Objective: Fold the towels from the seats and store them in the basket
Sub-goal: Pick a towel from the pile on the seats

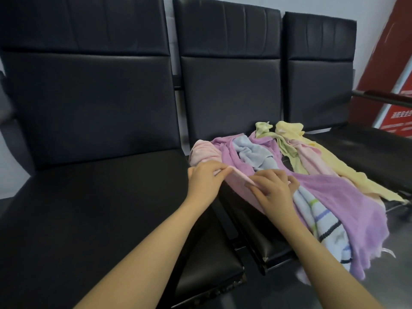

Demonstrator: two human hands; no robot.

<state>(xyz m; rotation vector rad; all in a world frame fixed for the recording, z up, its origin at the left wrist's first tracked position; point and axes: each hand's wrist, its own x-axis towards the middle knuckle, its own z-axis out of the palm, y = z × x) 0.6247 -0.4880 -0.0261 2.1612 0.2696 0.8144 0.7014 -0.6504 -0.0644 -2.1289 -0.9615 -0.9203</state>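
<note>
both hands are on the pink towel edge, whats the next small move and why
Probably lift the pink towel clear of the pile: the left hand and right hand pinch its edge, but the purple towel lies over part of it.

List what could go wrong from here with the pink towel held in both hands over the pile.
1. The left hand and right hand pinch the pink towel, which lies partly under the purple towel; lifting it may drag the pile along.
2. The purple and striped towel already hang over the middle seat's front edge and could slide to the floor.
3. No basket is in view.
</note>
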